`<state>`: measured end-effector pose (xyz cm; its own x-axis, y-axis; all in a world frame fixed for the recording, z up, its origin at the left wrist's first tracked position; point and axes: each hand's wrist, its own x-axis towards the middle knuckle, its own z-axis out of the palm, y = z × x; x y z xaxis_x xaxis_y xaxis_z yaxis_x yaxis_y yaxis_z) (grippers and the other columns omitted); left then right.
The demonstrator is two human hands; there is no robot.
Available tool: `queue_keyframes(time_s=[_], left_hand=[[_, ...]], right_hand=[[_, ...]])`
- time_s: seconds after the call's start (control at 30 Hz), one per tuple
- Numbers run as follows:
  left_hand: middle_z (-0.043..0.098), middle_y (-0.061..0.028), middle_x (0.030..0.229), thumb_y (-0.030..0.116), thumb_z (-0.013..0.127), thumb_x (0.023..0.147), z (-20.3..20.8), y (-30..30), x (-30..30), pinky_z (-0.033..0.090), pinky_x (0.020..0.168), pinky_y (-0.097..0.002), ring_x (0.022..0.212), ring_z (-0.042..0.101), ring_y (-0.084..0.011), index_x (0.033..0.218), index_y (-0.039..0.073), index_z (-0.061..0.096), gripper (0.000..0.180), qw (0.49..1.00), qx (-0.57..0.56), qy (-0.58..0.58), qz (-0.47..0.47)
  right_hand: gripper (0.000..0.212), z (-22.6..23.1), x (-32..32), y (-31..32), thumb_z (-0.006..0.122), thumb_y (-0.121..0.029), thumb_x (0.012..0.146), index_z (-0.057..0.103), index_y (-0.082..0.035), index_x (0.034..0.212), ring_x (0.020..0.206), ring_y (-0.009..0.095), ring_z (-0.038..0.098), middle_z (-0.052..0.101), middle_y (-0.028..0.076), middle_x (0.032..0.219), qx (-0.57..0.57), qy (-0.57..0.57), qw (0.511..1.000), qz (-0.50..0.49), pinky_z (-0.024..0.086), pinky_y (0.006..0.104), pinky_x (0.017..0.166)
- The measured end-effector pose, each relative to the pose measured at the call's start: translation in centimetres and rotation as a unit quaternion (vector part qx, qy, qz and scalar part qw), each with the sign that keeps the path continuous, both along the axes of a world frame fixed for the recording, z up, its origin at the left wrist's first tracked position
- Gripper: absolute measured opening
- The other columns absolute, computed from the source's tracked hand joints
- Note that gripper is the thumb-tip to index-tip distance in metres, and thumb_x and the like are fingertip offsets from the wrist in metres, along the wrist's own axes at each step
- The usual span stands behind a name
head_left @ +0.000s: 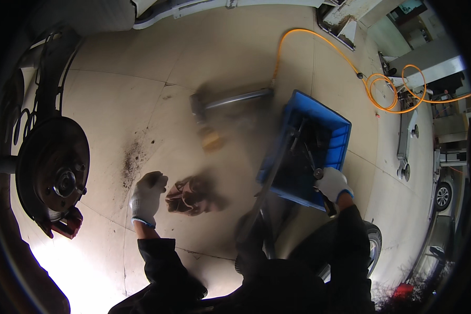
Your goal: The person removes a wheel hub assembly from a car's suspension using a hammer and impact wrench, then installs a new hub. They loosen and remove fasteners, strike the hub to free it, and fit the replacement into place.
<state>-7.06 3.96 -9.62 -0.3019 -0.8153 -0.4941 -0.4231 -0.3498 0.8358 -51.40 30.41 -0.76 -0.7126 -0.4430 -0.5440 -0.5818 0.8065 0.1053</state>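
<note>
My right hand (334, 184), in a white knitted glove, is wrapped round a ratchet wrench (318, 173) at the near right corner of a blue plastic crate (338, 141). The wrench's round metal head shows beside the fingers, and its handle comes out below the glove. Several dark metal tools (304, 149) lie inside the crate. On the left, my gloved left hand (146, 196) hangs above the floor with curled fingers, dark with dirt, and nothing visible in them. Right beside it lies a crumpled brownish cloth (190, 196).
At left, a brake disc (47, 167) sits on its hub, with a red part (70, 225) below. A blurred grey bar-shaped object (238, 98) and a yellowish block (211, 140) are ahead. An orange hose (340, 51) crosses the floor. Near right is a wheel (374, 248).
</note>
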Motion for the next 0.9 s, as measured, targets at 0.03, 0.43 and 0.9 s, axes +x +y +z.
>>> queue_keyframes(time_s=[0.03,0.43,0.9], left_hand=[[0.074,-0.0127,0.097,0.019,0.072,0.094,0.5,0.1,-0.2,0.056,0.074,-0.0326,0.079,0.070,-0.0196,0.123,-0.007,0.066,0.040,1.000,0.004,0.005,0.004],[0.063,-0.0167,0.133,0.016,0.057,0.103,10.2,4.5,-7.6,0.059,0.089,-0.0376,0.108,0.069,-0.0237,0.154,0.003,0.041,0.055,0.817,0.274,0.492,-0.126],[0.065,-0.0047,0.110,0.028,0.062,0.094,4.1,1.2,5.7,0.056,0.081,-0.0362,0.108,0.063,-0.0244,0.117,0.016,0.065,0.026,0.873,-0.428,-0.188,-0.142]], right_hand=[[0.028,1.9,-0.2,1.0,0.070,-0.030,0.085,0.074,-0.004,0.096,0.098,0.042,0.070,0.073,0.022,0.098,-0.017,-0.036,0.999,0.008,0.055,0.0506,0.085],[0.019,9.6,9.1,-3.3,0.070,-0.008,0.084,0.071,0.002,0.100,0.076,0.015,0.066,0.070,0.005,0.084,-0.427,-0.233,0.864,-0.129,0.052,0.0278,0.070],[0.019,9.5,30.8,-26.2,0.066,-0.002,0.098,0.068,-0.002,0.117,0.053,0.004,0.047,0.074,0.009,0.096,-0.542,-0.551,0.634,-0.015,0.036,0.0200,0.049]])
